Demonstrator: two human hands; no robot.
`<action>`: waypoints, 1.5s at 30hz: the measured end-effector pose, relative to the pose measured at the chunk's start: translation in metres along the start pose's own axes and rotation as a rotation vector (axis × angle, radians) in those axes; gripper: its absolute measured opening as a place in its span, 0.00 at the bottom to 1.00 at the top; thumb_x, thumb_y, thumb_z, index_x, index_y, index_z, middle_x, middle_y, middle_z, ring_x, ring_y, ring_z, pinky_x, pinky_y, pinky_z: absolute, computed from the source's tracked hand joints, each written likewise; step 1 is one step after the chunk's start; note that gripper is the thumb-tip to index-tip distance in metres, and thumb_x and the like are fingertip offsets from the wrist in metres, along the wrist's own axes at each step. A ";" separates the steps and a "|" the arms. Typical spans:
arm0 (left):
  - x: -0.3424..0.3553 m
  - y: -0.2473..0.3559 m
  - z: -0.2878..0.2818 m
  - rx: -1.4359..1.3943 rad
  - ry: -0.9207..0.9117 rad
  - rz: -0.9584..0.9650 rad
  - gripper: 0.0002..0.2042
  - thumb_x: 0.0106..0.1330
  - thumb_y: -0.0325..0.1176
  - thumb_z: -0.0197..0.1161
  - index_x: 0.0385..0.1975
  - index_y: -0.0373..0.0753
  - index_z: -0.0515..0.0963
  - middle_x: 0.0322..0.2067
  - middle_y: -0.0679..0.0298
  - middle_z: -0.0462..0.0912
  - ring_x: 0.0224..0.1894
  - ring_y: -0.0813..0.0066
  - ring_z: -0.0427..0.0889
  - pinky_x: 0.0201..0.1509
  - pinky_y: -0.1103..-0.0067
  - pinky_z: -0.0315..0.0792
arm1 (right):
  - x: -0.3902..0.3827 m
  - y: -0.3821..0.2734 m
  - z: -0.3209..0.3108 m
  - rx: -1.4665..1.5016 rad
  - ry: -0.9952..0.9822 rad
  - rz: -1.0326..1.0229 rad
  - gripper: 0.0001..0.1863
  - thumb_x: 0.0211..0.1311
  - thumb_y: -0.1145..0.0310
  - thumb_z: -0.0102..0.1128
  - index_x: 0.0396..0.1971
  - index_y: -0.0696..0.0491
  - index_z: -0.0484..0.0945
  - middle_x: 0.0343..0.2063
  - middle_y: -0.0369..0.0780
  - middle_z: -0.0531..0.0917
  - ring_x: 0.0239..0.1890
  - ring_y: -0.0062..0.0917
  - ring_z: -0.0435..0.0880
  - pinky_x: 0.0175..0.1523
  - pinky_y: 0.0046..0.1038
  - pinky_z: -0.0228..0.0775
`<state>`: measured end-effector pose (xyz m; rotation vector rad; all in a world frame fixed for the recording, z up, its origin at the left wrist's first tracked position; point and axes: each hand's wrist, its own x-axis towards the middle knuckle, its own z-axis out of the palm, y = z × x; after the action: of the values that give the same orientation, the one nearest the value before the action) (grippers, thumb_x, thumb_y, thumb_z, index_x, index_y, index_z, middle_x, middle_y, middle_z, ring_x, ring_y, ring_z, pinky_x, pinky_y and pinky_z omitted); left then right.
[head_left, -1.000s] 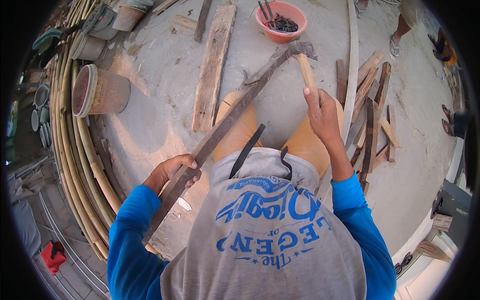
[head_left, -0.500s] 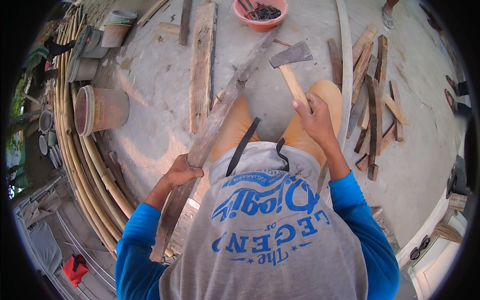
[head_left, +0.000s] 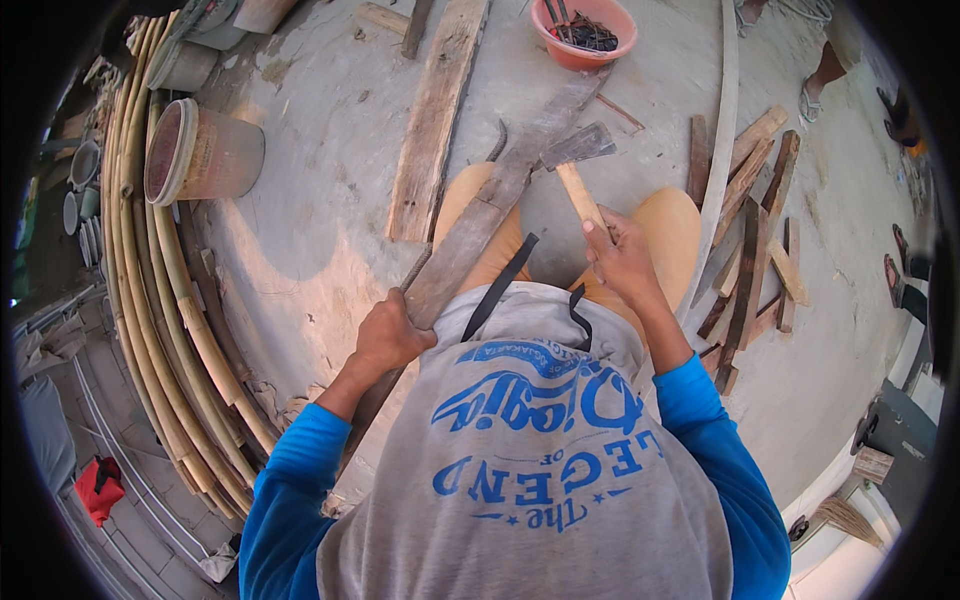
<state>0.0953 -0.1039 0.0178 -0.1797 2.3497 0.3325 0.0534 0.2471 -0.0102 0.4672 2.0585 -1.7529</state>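
Observation:
A long weathered wooden plank [head_left: 478, 222] runs slantwise across my lap, from the floor near the bowl down to my left side. My left hand [head_left: 392, 332] is closed around its near part. In my right hand [head_left: 617, 248] is a hatchet [head_left: 577, 185], gripped by its light wooden handle. Its dark steel head [head_left: 578, 146] is by the plank's right edge; whether they touch I cannot tell. A ridged metal bar [head_left: 416, 268] shows beside the plank by my left hand, and a bent dark end [head_left: 499, 140] appears farther up. Part of each is hidden behind the plank.
An orange-pink bowl [head_left: 622, 30] of dark metal pieces stands ahead. Another board [head_left: 437, 125] lies left of the plank; several wood offcuts [head_left: 748, 270] are piled right. A bucket [head_left: 222, 155] and bamboo poles [head_left: 150, 300] line the left. Another person's foot [head_left: 812, 100] is upper right.
My view has shifted, so the floor objects sit elsewhere in it. The hatchet head has come closer to the plank. The ridged bar by my left hand has come into sight.

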 end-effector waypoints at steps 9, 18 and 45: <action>-0.004 0.005 -0.014 -0.024 -0.019 0.014 0.30 0.48 0.40 0.74 0.45 0.22 0.74 0.40 0.34 0.85 0.46 0.39 0.87 0.53 0.60 0.80 | -0.002 -0.026 0.028 -0.445 0.305 -0.642 0.23 0.72 0.66 0.61 0.61 0.63 0.76 0.29 0.56 0.84 0.29 0.43 0.85 0.35 0.41 0.75; 0.000 0.000 -0.029 -0.019 -0.048 0.027 0.32 0.46 0.41 0.76 0.45 0.21 0.75 0.41 0.35 0.85 0.47 0.40 0.86 0.54 0.61 0.80 | -0.005 -0.054 0.026 -0.472 0.231 -0.599 0.24 0.70 0.67 0.61 0.62 0.62 0.76 0.37 0.59 0.86 0.36 0.56 0.86 0.40 0.49 0.77; 0.004 -0.006 -0.046 -0.103 -0.126 0.020 0.34 0.44 0.41 0.78 0.47 0.19 0.78 0.42 0.37 0.86 0.47 0.47 0.88 0.53 0.65 0.80 | -0.004 -0.069 0.012 -0.652 0.201 -0.758 0.30 0.66 0.71 0.66 0.67 0.59 0.73 0.32 0.50 0.86 0.31 0.47 0.87 0.33 0.38 0.78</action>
<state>0.0632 -0.1236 0.0460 -0.1795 2.2128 0.4613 0.0238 0.2241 0.0496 -0.4033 3.0237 -1.2285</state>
